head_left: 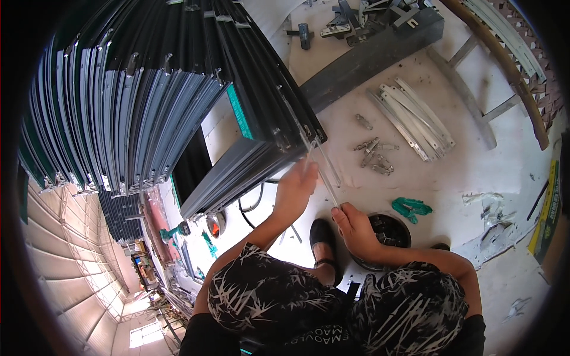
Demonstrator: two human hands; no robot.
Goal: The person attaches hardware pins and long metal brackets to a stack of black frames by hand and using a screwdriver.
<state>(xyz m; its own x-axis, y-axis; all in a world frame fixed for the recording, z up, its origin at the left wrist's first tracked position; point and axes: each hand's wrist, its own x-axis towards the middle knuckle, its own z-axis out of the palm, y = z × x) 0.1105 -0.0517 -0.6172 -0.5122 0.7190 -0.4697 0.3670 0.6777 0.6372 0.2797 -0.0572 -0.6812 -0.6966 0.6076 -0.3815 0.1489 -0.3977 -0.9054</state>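
My right hand (356, 230) is closed around the lower end of a thin pale strip (328, 188), which slants up toward the corner of a dark metal frame (279, 137). Close to that corner, my left hand (295, 188) has its fingers curled together; they are slightly blurred, and a thin light piece seems to come out of them. What exactly they pinch is hard to make out. The frame is the nearest of a thick stack of dark frames (148, 107) standing on my left, and a green label (239, 113) sticks to it.
Small metal fittings (377, 159) and several white slotted bars (412, 118) lie on the pale floor at right. Behind them rests a long grey beam (374, 56). A bucket of dark parts (389, 232) and green gloves (411, 208) are beside my right hand. A cordless drill (175, 231) lies left.
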